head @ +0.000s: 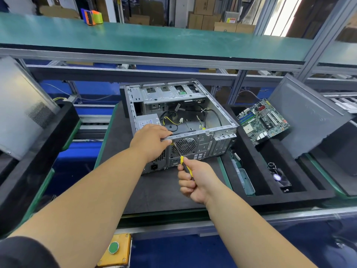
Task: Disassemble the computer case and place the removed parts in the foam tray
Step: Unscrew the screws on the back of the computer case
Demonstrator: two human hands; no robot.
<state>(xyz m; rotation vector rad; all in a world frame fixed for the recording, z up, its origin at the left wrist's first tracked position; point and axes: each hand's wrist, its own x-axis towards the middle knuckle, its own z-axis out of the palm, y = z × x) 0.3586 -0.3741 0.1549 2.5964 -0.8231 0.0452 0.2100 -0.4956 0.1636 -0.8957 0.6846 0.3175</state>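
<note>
L hand grips perforated steel case; R hand holds screwdriver.

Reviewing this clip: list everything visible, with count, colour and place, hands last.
computer case: one, silver, open, centre on the dark mat
power supply: one, grey, inside the case, left
motherboard: one, green, propped in the foam tray, right
foam tray: one, black, right of the case
small fan: one, black, in a tray slot
side panel: one, grey, leaning at far right
screwdriver: one, yellow and black, tip at the case's rear
button box: one, yellow with green button, bottom
tape dispenser: one, orange and green, upper shelf
left hand: grips the case's rear top edge
right hand: holds the screwdriver
</note>
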